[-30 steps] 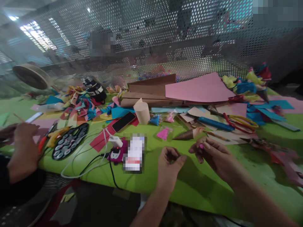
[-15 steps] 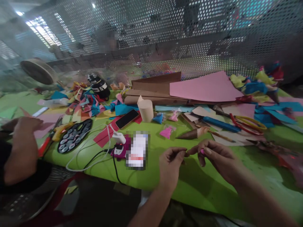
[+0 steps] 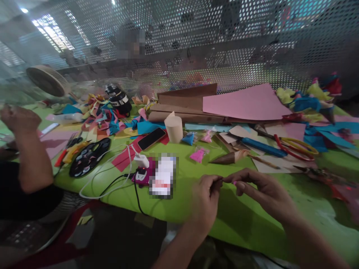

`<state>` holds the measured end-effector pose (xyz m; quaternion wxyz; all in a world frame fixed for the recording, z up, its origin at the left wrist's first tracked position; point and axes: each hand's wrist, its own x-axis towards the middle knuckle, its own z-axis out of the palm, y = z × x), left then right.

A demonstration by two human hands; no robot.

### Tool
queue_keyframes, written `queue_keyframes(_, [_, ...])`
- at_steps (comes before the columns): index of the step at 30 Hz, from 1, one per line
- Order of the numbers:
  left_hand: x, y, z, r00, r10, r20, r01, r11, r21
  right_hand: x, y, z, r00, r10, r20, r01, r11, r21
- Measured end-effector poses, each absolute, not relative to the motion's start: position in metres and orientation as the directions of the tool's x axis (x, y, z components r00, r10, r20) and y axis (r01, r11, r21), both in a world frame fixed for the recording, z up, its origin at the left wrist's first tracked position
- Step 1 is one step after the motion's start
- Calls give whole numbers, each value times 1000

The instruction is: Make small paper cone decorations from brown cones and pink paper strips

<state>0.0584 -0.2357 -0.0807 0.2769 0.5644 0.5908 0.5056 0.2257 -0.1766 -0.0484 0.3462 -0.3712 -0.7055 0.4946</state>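
Above the near edge of the green table, my left hand (image 3: pixel 206 200) is closed in a pinch; whatever lies between its fingertips is too small and dark to name. Just right of it, my right hand (image 3: pixel 256 188) pinches a tiny pink lump (image 3: pixel 235 183) between thumb and fingers. The fingertips of both hands meet or nearly meet. Beyond them lies a small plastic bag of pink material (image 3: pixel 198 154). Farther back are a bag of blue material (image 3: pixel 188 138) and a second pink bag (image 3: pixel 208 135). A brown paper cone (image 3: pixel 226 158) rests on its side close behind my hands.
Left of my hands lie a lit phone (image 3: pixel 163 175), a purple power strip (image 3: pixel 141 175) with cables, and a dark phone (image 3: pixel 152 139). Scissors (image 3: pixel 297 145) and a blue cutter (image 3: pixel 263 146) lie to the right. Another person's arm (image 3: pixel 30 149) is at far left.
My right hand has tilted, and its pink lump has come lower and closer to my left fingertips. My left hand has turned slightly. The other person's arm has risen.
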Motion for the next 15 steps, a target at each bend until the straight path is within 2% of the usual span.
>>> queue_keyframes(8, [63,-236,-85,-189,912,363,588,-191,786,226,-178,-44,-502,854,141,296,322,-899])
queue_keyframes(15, [64,-237,-85,-178,902,393,665,-184,724,227,-179,-46,-543,826,152,326,375,-868])
